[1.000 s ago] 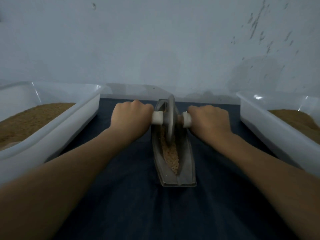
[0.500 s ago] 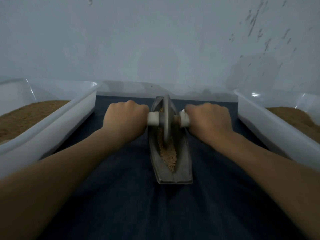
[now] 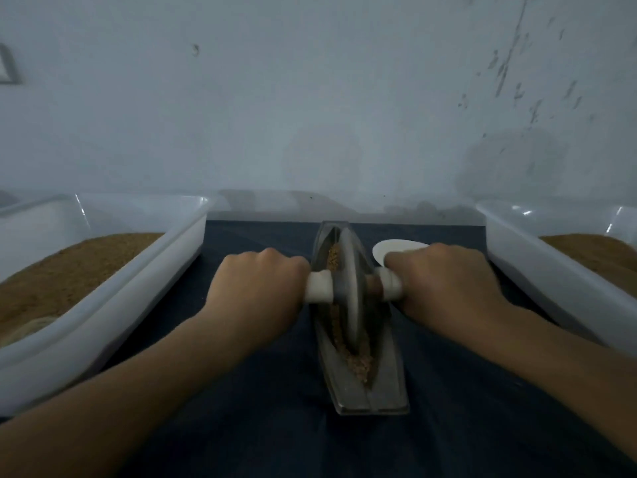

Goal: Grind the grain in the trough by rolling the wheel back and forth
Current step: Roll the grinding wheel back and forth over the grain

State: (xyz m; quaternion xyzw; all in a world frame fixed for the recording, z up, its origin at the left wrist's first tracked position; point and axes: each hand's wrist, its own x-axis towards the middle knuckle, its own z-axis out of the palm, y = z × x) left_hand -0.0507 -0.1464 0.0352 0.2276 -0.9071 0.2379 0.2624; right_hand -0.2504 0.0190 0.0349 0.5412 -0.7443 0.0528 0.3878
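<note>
Single wide-angle view, from your head: it faces forward and down, close over the trough (image 3: pixel 372 398) — the wall (image 3: pixel 310 98) fills its upper half.
</note>
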